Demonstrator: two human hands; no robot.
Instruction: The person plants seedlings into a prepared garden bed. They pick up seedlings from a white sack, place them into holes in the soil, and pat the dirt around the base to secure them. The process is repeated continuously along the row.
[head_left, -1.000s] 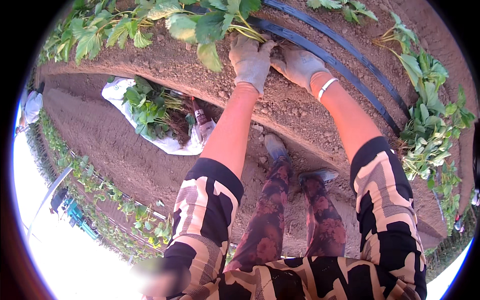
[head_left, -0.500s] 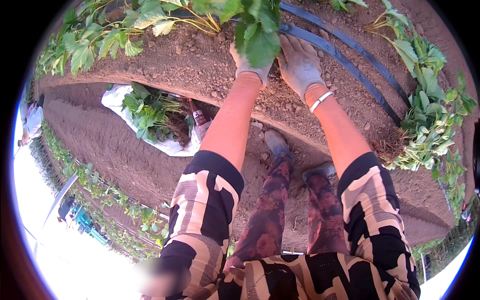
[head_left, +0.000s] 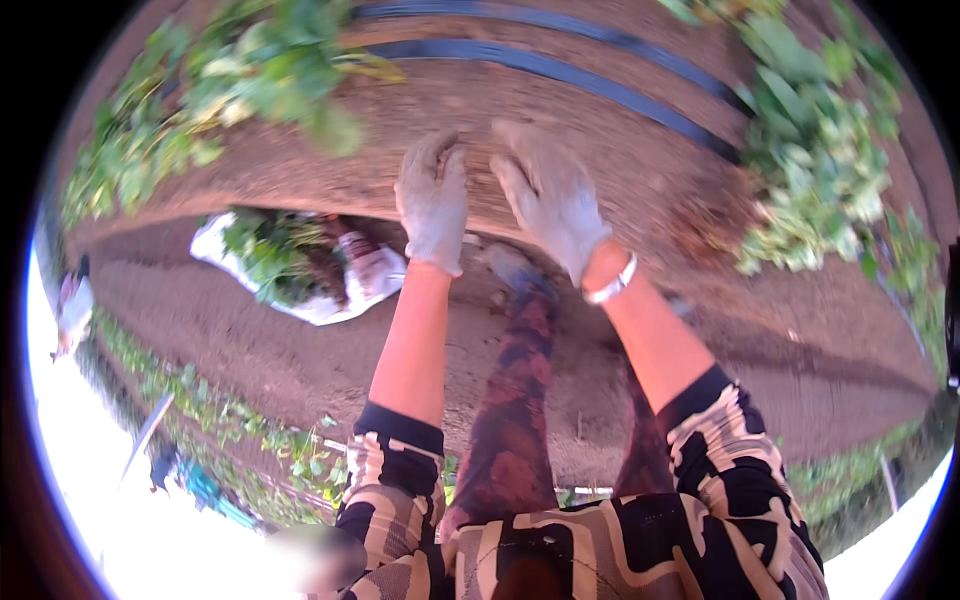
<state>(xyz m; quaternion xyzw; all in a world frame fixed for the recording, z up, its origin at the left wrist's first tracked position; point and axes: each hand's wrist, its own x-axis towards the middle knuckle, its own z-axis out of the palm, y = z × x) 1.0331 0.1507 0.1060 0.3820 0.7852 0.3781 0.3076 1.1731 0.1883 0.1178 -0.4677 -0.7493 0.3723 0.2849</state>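
Observation:
My left hand [head_left: 433, 205] and my right hand [head_left: 556, 195], both in pale work gloves, hover side by side over the near edge of a raised soil bed [head_left: 620, 170]. Neither holds anything. Fingers and thumb stand apart on each hand; motion blurs the fingertips. Leafy green plants [head_left: 270, 70], smeared by motion, grow beyond my left hand at the upper left. To the right of my right hand lies a bundle of leafy seedlings [head_left: 810, 180], its brown roots [head_left: 712, 215] pointing toward the hands.
Two dark drip lines [head_left: 560, 65] run along the bed. In the furrow at left lies an open white sack [head_left: 340, 312] with leafy seedlings [head_left: 265, 255] and a dark red printed package [head_left: 362, 252]. My legs [head_left: 505, 420] stand in the furrow. A person [head_left: 74, 310] is at the far left.
Both hands have lifted off the soil and drawn back toward my body. The leafy plant that hung over the left hand now appears farther left, away from it. The view has shifted.

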